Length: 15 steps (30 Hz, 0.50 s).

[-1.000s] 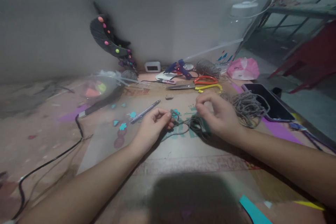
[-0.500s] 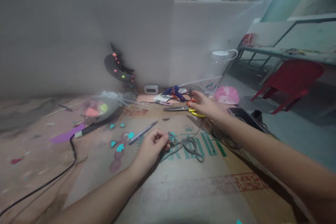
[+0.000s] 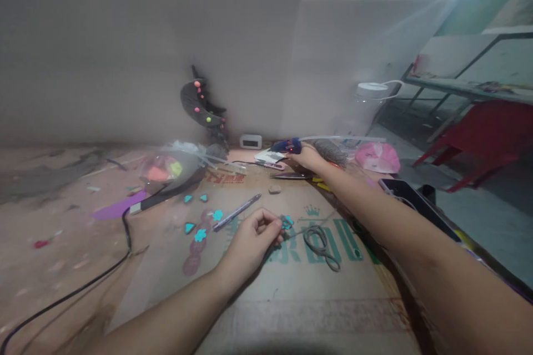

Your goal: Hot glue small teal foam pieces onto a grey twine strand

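My left hand (image 3: 255,238) rests on a sheet of cardboard (image 3: 291,299) with its fingers pinched on the end of a grey cord (image 3: 318,238) that loops to its right. My right hand (image 3: 306,156) is stretched far forward, closed around the blue glue gun (image 3: 287,146) near the back wall. Small teal paper shapes (image 3: 200,234) lie just left of the left hand, beside a pen (image 3: 236,213).
Scissors (image 3: 291,176) lie near the right hand. A grey yarn ball (image 3: 330,151), a pink bag (image 3: 377,157) and a clear jar (image 3: 370,100) stand at the back right. A dark phone (image 3: 410,199) lies right. A black cable (image 3: 83,283) runs left. A red chair (image 3: 487,133) stands far right.
My right hand left the cord and reached forward past the scissors to the glue gun. The left hand stayed pinched on the cord. The camera tilted up.
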{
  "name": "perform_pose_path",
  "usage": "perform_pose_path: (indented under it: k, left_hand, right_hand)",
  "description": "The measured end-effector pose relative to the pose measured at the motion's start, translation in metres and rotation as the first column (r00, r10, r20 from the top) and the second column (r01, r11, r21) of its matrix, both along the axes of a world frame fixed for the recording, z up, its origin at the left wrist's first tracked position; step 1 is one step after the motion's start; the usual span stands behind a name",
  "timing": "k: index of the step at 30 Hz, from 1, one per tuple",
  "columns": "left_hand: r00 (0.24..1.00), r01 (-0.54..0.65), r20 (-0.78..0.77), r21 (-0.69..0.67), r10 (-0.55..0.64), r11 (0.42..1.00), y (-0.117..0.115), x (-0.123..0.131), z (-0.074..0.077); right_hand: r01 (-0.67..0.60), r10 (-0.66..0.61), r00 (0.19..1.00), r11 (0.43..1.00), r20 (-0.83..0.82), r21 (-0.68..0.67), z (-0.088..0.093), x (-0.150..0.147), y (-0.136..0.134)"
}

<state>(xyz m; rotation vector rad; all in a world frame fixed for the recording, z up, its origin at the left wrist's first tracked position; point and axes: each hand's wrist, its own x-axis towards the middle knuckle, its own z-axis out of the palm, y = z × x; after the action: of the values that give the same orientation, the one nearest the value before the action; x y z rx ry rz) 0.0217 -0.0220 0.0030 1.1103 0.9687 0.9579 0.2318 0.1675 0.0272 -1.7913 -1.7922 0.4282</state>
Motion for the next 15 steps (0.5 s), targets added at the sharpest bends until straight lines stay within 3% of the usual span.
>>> perform_pose_path:
  k: [5,9,11,15]
  left_hand:
    - [1.0,-0.01,-0.016,-0.003,0.01,1.0,0.0,0.0,0.003]
    - [0.999,-0.014,-0.047,0.019,0.015,1.0,0.0,-0.001,0.004]
    - [0.998,-0.013,-0.056,0.028,0.014,1.0,-0.001,-0.001,0.004]
    - [0.998,-0.018,-0.052,0.046,0.02,0.999,-0.002,-0.001,0.006]
  right_hand:
    - [0.028,-0.027,0.999,0.999,-0.019,0.046,0.031,0.01,-0.024]
    - [0.002,0.006,0.998,0.994,-0.066,0.11,0.052,0.02,-0.076]
    - [-0.112,0.151,0.973,0.97,-0.177,0.216,0.056,0.024,-0.11]
    - [-0.277,0.307,0.908,0.95,-0.286,0.143,0.047,0.027,-0.173]
